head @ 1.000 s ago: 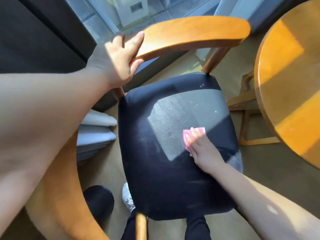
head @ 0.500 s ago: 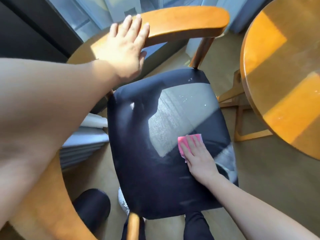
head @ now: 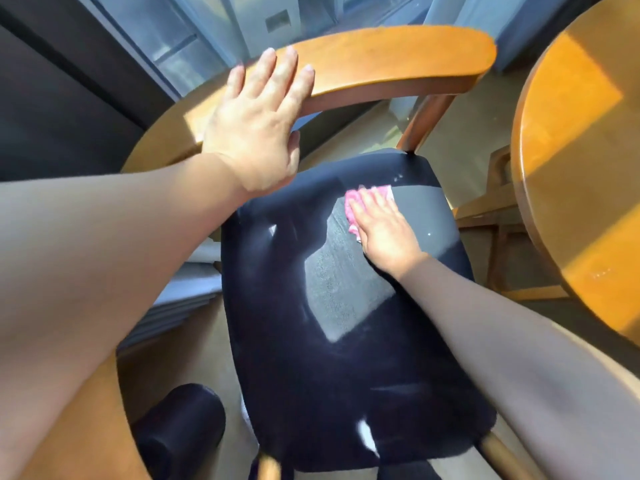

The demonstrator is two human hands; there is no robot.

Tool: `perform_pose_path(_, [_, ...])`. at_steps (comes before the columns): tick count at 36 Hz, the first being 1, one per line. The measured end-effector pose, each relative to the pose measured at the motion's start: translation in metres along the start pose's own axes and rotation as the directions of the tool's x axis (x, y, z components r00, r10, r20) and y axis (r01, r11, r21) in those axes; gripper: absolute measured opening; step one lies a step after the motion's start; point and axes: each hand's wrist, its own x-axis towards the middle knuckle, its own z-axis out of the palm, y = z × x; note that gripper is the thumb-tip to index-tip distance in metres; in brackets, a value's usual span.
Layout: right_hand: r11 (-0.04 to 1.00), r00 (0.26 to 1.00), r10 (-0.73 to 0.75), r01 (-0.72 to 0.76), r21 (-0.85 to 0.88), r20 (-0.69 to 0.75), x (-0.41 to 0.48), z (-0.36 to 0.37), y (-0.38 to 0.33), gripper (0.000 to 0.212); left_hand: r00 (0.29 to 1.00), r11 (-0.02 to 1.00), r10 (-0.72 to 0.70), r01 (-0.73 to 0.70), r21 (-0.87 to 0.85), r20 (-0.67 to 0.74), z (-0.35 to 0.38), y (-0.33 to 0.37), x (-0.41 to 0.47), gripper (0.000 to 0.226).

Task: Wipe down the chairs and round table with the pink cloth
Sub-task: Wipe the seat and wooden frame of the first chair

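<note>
Change since half a second ago: the right hand [head: 384, 230] has carried the pink cloth [head: 352, 201] from the right-middle of the seat [head: 311, 393] up to its far edge. The left hand [head: 256, 129] has stayed on the back rail [head: 398, 60], lying flat rather than hooked over it as a full second ago.

Nearest: a knee in dark clothing [head: 180, 427], low and left of the seat's front edge. The seat is dark upholstery, blurred by camera motion, with a sunlit patch across its middle.

Mid: the right hand lies palm-down on the cloth, fingers straight and held together, pressing it to the fabric. Pink shows only past the fingertips and along the hand's left side. The cloth sits at the far end of the sunlit patch, near the rear right post [head: 422, 123]. A few pale specks lie on the seat beside the cloth.

Far: the left hand's fingers are straight and slightly spread over the top of the rail, steadying the chair. Beyond the rail, window glass.

Right edge: the round bench [head: 581, 168], well apart from both hands.

Judgement: one stroke has reached the seat's far edge. The left half of the seat looks unwiped; the rail and the bench are probably still to do. The task is early.
</note>
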Motion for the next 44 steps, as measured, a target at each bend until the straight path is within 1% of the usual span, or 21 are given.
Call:
perform_pose_path(4, [0.999,0.999,0.042,-0.042,-0.010,0.002,0.043,-0.005,-0.003,0.043,1.000,1.000,-0.007,0.007,0.001,-0.011,0.000,0.000,-0.001,0.075])
perform_pose_path(7, [0.998,0.998,0.058,-0.058,-0.029,0.021,0.065,-0.009,-0.001,0.047,0.999,0.999,-0.038,0.037,-0.024,-0.011,-0.001,0.005,-0.003,0.078])
perform_pose_path(9, [0.999,0.999,0.038,-0.037,-0.040,0.016,0.070,-0.008,0.002,0.052,0.997,0.997,-0.039,0.035,-0.071,-0.063,0.002,0.014,-0.010,0.078])
perform_pose_path(12, [0.998,0.999,0.019,-0.016,-0.062,0.043,0.067,-0.008,0.005,0.052,0.983,0.984,0.016,-0.048,-0.173,-0.181,0.016,0.034,-0.035,0.073])
perform_pose_path(13, [0.998,0.999,0.013,-0.010,-0.068,0.043,0.067,-0.008,0.005,0.052,0.981,0.977,0.033,-0.072,-0.202,-0.190,0.024,0.041,-0.046,0.070])
perform_pose_path(15, [0.997,0.999,0.001,0.003,-0.081,0.049,0.066,-0.009,0.006,0.052,0.993,0.968,0.054,-0.078,-0.238,-0.108,0.046,0.056,-0.069,0.063])
perform_pose_path(17, [0.998,0.999,-0.005,0.007,-0.064,0.039,0.066,-0.007,0.009,0.052,0.997,0.967,0.040,-0.021,-0.255,0.071,0.069,0.069,-0.091,0.060])
perform_pose_path(18, [0.998,1.000,-0.004,0.005,-0.055,0.031,0.066,-0.006,0.010,0.052,0.982,0.964,0.032,0.019,-0.264,0.186,0.077,0.075,-0.099,0.064])
perform_pose_path(20, [0.998,1.000,-0.005,0.006,-0.057,0.025,0.065,-0.005,0.010,0.052,0.918,0.966,0.040,0.065,-0.250,0.394,0.090,0.085,-0.113,0.076])
perform_pose_path(21, [0.998,1.000,-0.004,0.005,-0.055,0.027,0.065,-0.005,0.011,0.052,0.884,0.969,0.055,0.065,-0.239,0.464,0.095,0.088,-0.118,0.081])
perform_pose_path(24, [0.999,0.999,0.001,0.001,-0.049,0.040,0.066,-0.006,0.013,0.050,0.791,0.960,0.069,0.112,-0.256,0.608,0.105,0.097,-0.125,0.096])
perform_pose_path(26, [0.998,0.998,0.010,-0.007,-0.063,0.057,0.065,-0.006,0.014,0.047,0.765,0.958,0.061,0.135,-0.251,0.642,0.110,0.100,-0.126,0.104])
perform_pose_path(28, [0.998,0.997,0.031,-0.027,-0.057,0.073,0.057,-0.011,0.014,0.042,0.761,0.961,0.052,0.139,-0.240,0.647,0.114,0.102,-0.127,0.107])
perform_pose_path(30, [0.998,0.999,0.018,-0.015,-0.053,0.050,0.043,-0.014,0.016,0.039,0.765,0.956,0.029,0.166,-0.240,0.643,0.115,0.104,-0.127,0.110])
perform_pose_path(32, [1.000,1.000,-0.004,0.004,-0.022,0.025,0.026,-0.016,0.022,0.041,0.769,0.954,0.019,0.177,-0.240,0.639,0.116,0.105,-0.127,0.111])
perform_pose_path(34, [0.999,0.998,-0.038,0.038,-0.014,0.043,0.006,-0.013,0.032,0.045,0.769,0.954,0.016,0.180,-0.240,0.639,0.116,0.106,-0.126,0.111])
perform_pose_path(36, [0.999,0.997,-0.039,0.040,-0.026,0.060,-0.018,-0.010,0.042,0.048,0.772,0.953,0.011,0.184,-0.240,0.635,0.115,0.105,-0.125,0.111])
perform_pose_path(39, [0.998,0.998,-0.052,0.053,-0.039,0.025,-0.059,-0.003,0.049,0.045,0.775,0.949,0.004,0.196,-0.246,0.632,0.116,0.104,-0.126,0.111])
perform_pose_path(41, [0.996,0.997,-0.061,0.063,-0.062,0.047,-0.085,-0.002,0.050,0.046,0.776,0.948,0.003,0.199,-0.249,0.631,0.115,0.105,-0.126,0.111])
perform_pose_path(42, [0.997,0.997,-0.054,0.058,-0.055,0.063,-0.097,-0.004,0.048,0.046,0.776,0.947,0.002,0.200,-0.250,0.631,0.114,0.105,-0.126,0.111])
perform_pose_path(44, [0.998,0.997,-0.055,0.056,-0.018,0.049,-0.127,-0.005,0.046,0.044,0.778,0.945,-0.002,0.208,-0.254,0.629,0.113,0.105,-0.125,0.111])
